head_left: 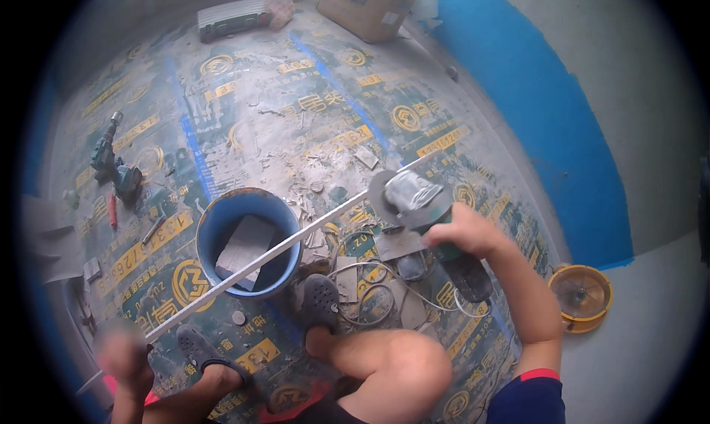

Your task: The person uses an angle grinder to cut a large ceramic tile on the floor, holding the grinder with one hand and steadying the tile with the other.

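My right hand is wrapped round an angle grinder, a dark green tool with a grey disc and silvery wrapping on its head. A long, thin white strip runs diagonally from lower left to upper right. My left hand, partly blurred, grips it near its lower end. The grinder's disc overlaps the strip in its upper half; whether they touch, I cannot tell. Under the strip stands a blue bucket, with a pale slab leaning inside. A pale cord loops on the floor below the grinder.
Dust and broken pieces litter the printed floor covering. A green power drill lies at the left, beside a red-handled tool. A tool case and cardboard box stand far off. A yellow round fan-like object is right.
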`<state>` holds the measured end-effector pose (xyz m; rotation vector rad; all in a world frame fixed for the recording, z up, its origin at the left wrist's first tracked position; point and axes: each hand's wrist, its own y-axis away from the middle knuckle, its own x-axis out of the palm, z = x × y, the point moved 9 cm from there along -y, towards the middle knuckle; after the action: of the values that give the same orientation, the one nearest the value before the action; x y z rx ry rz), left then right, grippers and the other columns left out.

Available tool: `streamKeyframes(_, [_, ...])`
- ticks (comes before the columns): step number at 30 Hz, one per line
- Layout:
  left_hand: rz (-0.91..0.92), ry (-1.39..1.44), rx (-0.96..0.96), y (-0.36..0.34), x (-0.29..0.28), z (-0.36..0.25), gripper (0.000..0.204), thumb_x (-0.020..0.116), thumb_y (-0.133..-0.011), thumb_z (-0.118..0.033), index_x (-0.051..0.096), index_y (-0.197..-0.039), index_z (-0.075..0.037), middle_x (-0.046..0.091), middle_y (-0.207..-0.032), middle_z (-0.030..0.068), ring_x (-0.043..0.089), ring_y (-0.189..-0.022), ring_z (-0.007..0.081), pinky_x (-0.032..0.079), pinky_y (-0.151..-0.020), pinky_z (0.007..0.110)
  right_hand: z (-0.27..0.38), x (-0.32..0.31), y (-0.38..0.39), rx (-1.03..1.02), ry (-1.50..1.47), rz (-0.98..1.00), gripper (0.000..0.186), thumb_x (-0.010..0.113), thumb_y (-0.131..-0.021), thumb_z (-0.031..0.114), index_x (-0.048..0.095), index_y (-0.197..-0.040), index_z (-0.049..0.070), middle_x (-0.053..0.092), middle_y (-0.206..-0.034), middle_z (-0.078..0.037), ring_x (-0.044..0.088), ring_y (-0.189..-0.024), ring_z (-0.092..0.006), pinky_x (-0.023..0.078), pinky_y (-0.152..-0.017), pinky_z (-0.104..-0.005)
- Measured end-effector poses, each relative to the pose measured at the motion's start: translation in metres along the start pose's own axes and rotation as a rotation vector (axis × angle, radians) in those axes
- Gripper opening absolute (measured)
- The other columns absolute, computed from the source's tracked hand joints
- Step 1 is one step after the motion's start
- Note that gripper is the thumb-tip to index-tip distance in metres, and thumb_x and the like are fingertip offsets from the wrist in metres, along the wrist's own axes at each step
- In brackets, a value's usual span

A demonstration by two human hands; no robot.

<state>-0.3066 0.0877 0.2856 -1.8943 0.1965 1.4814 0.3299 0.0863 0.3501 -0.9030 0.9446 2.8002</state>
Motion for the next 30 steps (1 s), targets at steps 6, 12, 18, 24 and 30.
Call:
streamKeyframes(6, [-0.016,-0.002,0.061,-0.020,-0.012,-0.017,0.023,0.072,-0.062,0.000,0.064,-0.083,-0.005,0.061,-0.086,0.0146,0.061,-0.081,0.0381,0.047,-0.074,0.048,0.027,0.052,0.016,-0.176,0.125,0.103,0.045,0.078,-0.071,0.026,0.070,-0.106,0.000,0.073,-0.090,-0.013,0.067,-0.084,-0.0231,0.053,-0.082,-0.0361])
streamKeyframes(12, [-0.011,-0.022,0.058,-0.022,-0.015,-0.020,0.019,0.072,-0.070,-0.004,0.058,-0.081,-0.005,0.056,-0.081,0.0137,0.057,-0.078,0.0373,0.043,-0.069,0.047,0.023,0.050,0.017,-0.106,0.101,0.081,0.044,0.078,-0.071,0.026,0.070,-0.104,-0.001,0.072,-0.090,-0.012,0.067,-0.085,-0.0205,0.052,-0.082,-0.0350])
streamKeyframes(18, [0.089,-0.020,0.024,-0.039,-0.013,-0.026,0.030,0.071,-0.077,-0.012,0.041,-0.075,-0.006,0.042,-0.071,0.0139,0.046,-0.067,0.0372,0.033,-0.063,0.046,-0.005,0.006,0.000,-0.037,-0.029,-0.047,0.037,0.078,-0.070,0.025,0.072,-0.095,-0.001,0.070,-0.087,-0.007,0.064,-0.078,-0.0165,0.051,-0.076,-0.0323])
streamKeyframes(24, [0.084,-0.007,0.007,-0.042,-0.014,-0.029,0.030,0.071,-0.076,-0.011,0.042,-0.075,-0.006,0.044,-0.071,0.0140,0.047,-0.068,0.0370,0.033,-0.063,0.046,-0.031,-0.023,-0.013,0.092,-0.168,-0.084,0.036,0.074,-0.071,0.020,0.069,-0.101,0.001,0.069,-0.089,-0.007,0.066,-0.080,-0.0167,0.053,-0.074,-0.0331])
streamKeyframes(30, [0.085,0.001,-0.007,-0.044,-0.018,-0.031,0.028,0.071,-0.072,-0.007,0.043,-0.074,-0.005,0.045,-0.071,0.0140,0.048,-0.068,0.0367,0.034,-0.063,0.046,-0.024,-0.013,-0.006,0.100,-0.129,-0.095,0.035,0.077,-0.070,0.027,0.071,-0.093,0.001,0.068,-0.084,-0.006,0.062,-0.074,-0.0157,0.052,-0.070,-0.0329])
